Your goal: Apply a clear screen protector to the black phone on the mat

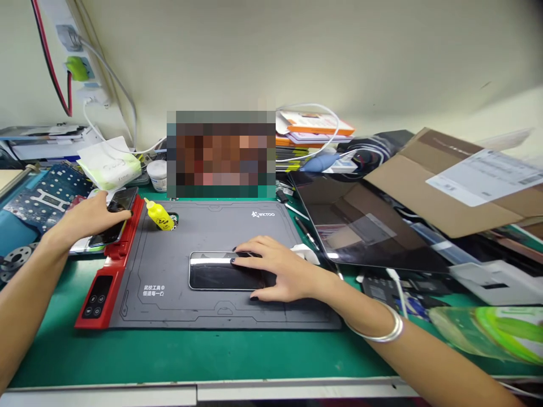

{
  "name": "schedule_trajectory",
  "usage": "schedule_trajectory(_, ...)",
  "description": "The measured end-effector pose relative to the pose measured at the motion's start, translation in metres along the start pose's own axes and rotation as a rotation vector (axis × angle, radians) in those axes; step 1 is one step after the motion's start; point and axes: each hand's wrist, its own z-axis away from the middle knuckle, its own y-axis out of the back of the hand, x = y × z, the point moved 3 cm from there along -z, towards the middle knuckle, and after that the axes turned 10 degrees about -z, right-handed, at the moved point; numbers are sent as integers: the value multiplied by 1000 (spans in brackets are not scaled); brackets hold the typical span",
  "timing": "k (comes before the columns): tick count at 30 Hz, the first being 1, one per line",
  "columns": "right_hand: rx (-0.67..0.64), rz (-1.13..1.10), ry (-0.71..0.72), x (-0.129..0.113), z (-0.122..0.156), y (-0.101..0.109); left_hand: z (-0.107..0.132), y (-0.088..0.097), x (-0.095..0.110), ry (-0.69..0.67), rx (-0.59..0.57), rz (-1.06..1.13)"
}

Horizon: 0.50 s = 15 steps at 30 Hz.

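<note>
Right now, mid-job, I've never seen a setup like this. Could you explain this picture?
There is no machine here: a person works bare-handed, seen through a head-worn camera looking forward and down. A gray mat lies on the green table. On the mat are a black-screened phone and a yellow bottle. The right hand spreads over the phone's right end. The left hand touches a dark phone-like device beside the red strip; whether it grips is unclear.

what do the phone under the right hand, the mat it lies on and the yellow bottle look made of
Phone: glossy black front, likely glass, given its sharp white reflection. Mat: matte grey, perhaps rubber or silicone, from its dull, even surface. Yellow bottle: smooth, probably plastic, judging by its tapered nozzle.
</note>
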Motion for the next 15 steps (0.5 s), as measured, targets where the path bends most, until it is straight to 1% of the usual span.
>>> schedule_trajectory(2, 2, -3, 3, 1, -1, -1, 2, 5, -10, 25, 0, 63)
schedule_trajectory(4, 3, -8, -3, 2, -1, -2, 9, 10, -18, 38, 24, 148)
schedule_trajectory(7, 28, -23, 8, 3, -1, 0, 30, 19, -26, 30, 68, 324)
schedule_trajectory(8, 49, -22, 19, 2, -1, 2, 39, 21, -26, 26, 53, 375)
schedule_trajectory(9, 80, -19, 32, 1, 0, 5, 48, 24, -25, 24, 80, 376)
schedule_trajectory(10, 120, -20, 47, -2, 0, 9, 58, 28, -22, 14, 135, 363)
schedule_trajectory(11, 163, -33, 59, -6, 0, 13, 67, 32, -16, -45, 205, 368)
schedule_trajectory(12, 206, -64, 71, -10, -1, 17, 76, 35, -9, -76, 259, 369)
schedule_trajectory(13, 241, -130, 79, -14, -3, 20, 83, 36, -1, -98, 286, 396)
schedule_trajectory(15, 265, -388, 88, -24, -10, 22, 94, 35, 23, -157, 308, 541)
